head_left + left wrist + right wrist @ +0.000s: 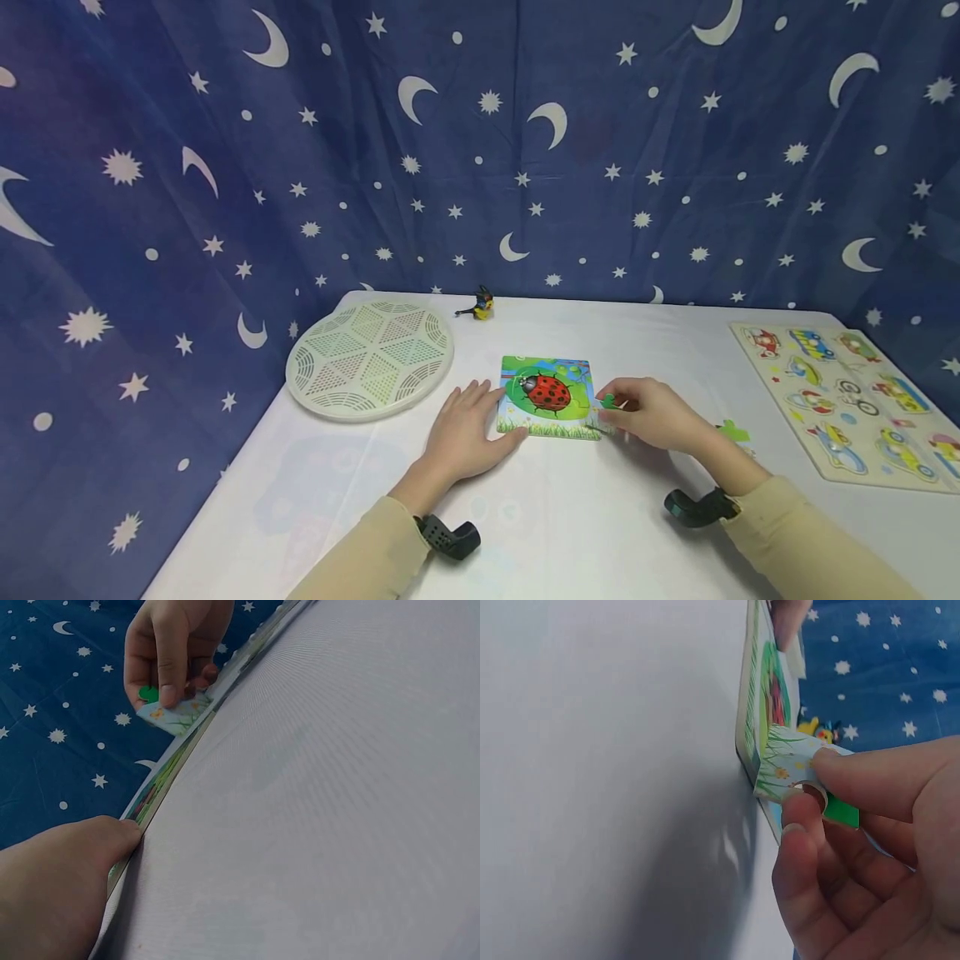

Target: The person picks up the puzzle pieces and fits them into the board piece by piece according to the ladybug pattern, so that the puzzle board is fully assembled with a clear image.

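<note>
A square ladybug puzzle board (547, 429) lies flat on the white table. At its right edge my right hand (652, 412) pinches a puzzle piece; in the right wrist view this piece (784, 761) shows grass, small flowers and a green part, held tilted between thumb and fingers (870, 840). The left wrist view shows the same piece (178, 718) near the board's edge. My left hand (467, 433) rests at the board's left side with fingers extended, its thumb (120, 836) touching the lower left edge.
A round patterned white tray (360, 412) lies at the back left, with a small dark and yellow toy (483, 304) to its right. Another puzzle piece (735, 432), partly green, lies behind my right wrist. A large board of vehicle pictures (817, 454) lies on the right.
</note>
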Motion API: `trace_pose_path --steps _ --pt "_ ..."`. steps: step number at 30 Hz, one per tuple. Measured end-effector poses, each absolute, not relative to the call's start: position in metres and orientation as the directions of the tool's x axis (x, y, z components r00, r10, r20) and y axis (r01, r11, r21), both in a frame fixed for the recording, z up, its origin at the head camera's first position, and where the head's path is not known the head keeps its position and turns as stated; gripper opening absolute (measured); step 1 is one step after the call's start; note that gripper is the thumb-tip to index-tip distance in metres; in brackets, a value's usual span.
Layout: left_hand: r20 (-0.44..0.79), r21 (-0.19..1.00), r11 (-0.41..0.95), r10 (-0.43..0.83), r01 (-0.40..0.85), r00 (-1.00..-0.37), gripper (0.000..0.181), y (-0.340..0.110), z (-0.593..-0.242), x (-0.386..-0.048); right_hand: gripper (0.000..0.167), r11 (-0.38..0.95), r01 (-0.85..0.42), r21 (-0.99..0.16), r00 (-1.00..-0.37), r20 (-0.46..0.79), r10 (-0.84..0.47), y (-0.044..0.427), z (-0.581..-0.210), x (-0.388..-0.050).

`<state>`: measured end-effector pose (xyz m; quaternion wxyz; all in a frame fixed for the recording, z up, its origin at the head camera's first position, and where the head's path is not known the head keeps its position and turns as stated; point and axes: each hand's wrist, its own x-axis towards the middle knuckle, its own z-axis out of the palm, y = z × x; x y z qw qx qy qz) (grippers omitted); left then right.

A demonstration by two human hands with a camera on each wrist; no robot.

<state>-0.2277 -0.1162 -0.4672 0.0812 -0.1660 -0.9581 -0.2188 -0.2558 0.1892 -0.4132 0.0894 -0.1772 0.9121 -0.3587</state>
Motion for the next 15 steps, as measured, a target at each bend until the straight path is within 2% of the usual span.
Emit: trace_pose_path --steps 12,15 --pt "0.220 0.388 0.853 0.282 0.349 -0.934 0.077 -0.116 -0.469 -0.228 0.010 0.723 -0.403 -0.561 -0.885 0.036 -0.465 0.161 -0.416 -0.260" --pt "0.220 0.381 0.855 0.285 0.351 -0.933 0.077 -0.117 -0.469 -0.230 0.025 0.714 -0.440 -0.545 -0.870 0.061 -0.489 0.155 -0.417 -0.262"
